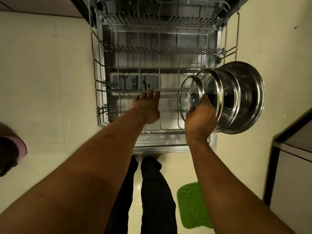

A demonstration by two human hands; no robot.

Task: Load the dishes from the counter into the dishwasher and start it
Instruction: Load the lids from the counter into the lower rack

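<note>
The dishwasher door lies open below me with the lower wire rack (pixel 101 65) pulled out over it. Three round pieces stand on edge at the rack's right side: a small glass lid (pixel 187 95), a larger glass lid with a steel rim (pixel 217 92) and a steel plate (pixel 249 92) behind them. My right hand (pixel 200 117) grips the larger glass lid at its near rim. My left hand (pixel 148 107) reaches into the rack's middle, fingers straight and touching a row of tines (pixel 128 90).
The upper rack (pixel 152 19) sits at the top of the view. A green mat (pixel 192 205) lies on the pale floor beside my legs. A dark-edged cabinet (pixel 293 149) stands at the right. A pink-rimmed object (pixel 15 154) shows at the left edge.
</note>
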